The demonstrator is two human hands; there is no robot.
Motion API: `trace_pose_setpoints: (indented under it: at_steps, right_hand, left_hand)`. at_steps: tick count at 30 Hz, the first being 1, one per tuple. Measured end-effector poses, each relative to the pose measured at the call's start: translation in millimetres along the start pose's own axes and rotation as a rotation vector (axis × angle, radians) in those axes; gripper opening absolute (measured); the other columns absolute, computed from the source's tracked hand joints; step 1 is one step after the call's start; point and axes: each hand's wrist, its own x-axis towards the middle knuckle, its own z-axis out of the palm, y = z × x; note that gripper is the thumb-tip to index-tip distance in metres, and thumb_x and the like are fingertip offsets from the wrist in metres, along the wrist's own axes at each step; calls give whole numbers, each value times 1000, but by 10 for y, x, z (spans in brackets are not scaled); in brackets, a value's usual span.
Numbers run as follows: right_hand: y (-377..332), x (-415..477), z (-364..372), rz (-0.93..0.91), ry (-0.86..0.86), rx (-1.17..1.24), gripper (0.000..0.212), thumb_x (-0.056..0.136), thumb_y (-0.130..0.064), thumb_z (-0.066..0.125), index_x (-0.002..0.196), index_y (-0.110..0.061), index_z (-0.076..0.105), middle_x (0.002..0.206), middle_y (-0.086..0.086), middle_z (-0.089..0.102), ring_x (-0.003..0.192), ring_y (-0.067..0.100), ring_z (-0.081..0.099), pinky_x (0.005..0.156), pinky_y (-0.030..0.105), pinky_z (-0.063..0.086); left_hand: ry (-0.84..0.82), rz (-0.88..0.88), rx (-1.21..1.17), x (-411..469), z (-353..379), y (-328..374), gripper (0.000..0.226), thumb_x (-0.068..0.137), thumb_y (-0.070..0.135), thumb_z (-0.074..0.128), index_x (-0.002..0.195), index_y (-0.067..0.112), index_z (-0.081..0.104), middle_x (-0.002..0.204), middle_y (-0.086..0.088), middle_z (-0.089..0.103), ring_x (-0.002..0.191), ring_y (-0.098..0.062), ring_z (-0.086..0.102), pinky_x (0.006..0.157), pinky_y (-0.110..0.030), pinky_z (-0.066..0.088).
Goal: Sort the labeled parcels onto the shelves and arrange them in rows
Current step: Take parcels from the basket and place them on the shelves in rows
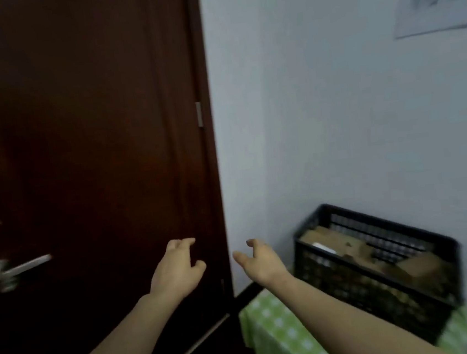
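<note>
On my far left stands the dark wooden door with its silver lever handle. In front of it my left hand reaches forward on an outstretched bare forearm, back up, fingers loosely curled and spread, holding nothing. Just beside it my right hand is raised the same way, thumb pointing towards the left one, fingers loosely bent, also empty. Further right, the brown parcels lie inside a black slatted crate. The crate stands on a green checked cloth against the pale wall. A blurred paper sign hangs at upper right.
</note>
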Motion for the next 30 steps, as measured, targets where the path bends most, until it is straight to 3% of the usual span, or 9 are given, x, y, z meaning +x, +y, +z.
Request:
trace_pose_setpoints:
  at_steps: [3,8,13,17,21,26,28,30]
  right_hand:
    - [806,-88,-689,126,90,-17,61,95,-43,49,144,-9,33,145,11,40,128,27,45,103,33,39]
    - [1751,-209,-1457,292,207,23,47,95,-40,52,131,-11,45,130,9,54,113,24,55,91,31,45]
    - [2494,-112,-1920,422,253,34,54,97,-36,50,142,-10,36,139,8,47,121,23,51,94,29,42]
    - [2997,217,-2177,493,289,28,50,96,-33,52,139,-10,40,136,7,52,111,21,55,94,32,45]
    - [3336,798,-2362,548,284,32,47,95,-32,55,135,-11,47,134,7,54,122,22,52,100,32,44]
    - [3600,1492,-2406,500,196,37,38,96,-25,53,133,-15,50,126,3,58,116,17,54,94,26,44]
    - [3728,1658,-2362,507,166,45,35,97,-26,52,130,-16,52,124,2,60,113,16,55,92,26,45]
    - [3871,1775,-2304,522,152,44,33,97,-26,51,128,-17,54,125,1,60,114,15,55,94,25,44]
  left_hand:
    - [-117,94,-38,92,699,817,58,90,30,57,143,19,38,143,-4,36,114,-20,55,95,-34,48]
    - [-292,217,-22,209,1584,1792,56,90,30,55,142,19,38,141,-5,37,117,-21,53,96,-31,43]
    - [-402,308,-20,554,2312,2370,54,89,25,55,140,19,40,139,-5,38,113,-22,54,93,-30,44]
    - [-476,341,37,1047,2879,2644,56,90,25,57,142,16,38,144,-5,36,122,-24,48,96,-33,44]
    - [-554,339,115,1701,3371,2736,54,93,28,57,141,11,39,142,-9,42,127,-27,44,103,-40,41]
    - [-654,436,386,2428,3781,2825,46,93,25,56,136,14,44,135,-10,46,123,-27,45,94,-34,42]
    - [-761,466,407,2600,3977,2821,51,90,25,57,137,12,41,140,-10,41,129,-28,38,103,-35,36]
    - [-899,501,482,2713,4170,2809,63,90,32,55,144,9,33,151,-12,26,141,-31,19,115,-40,23]
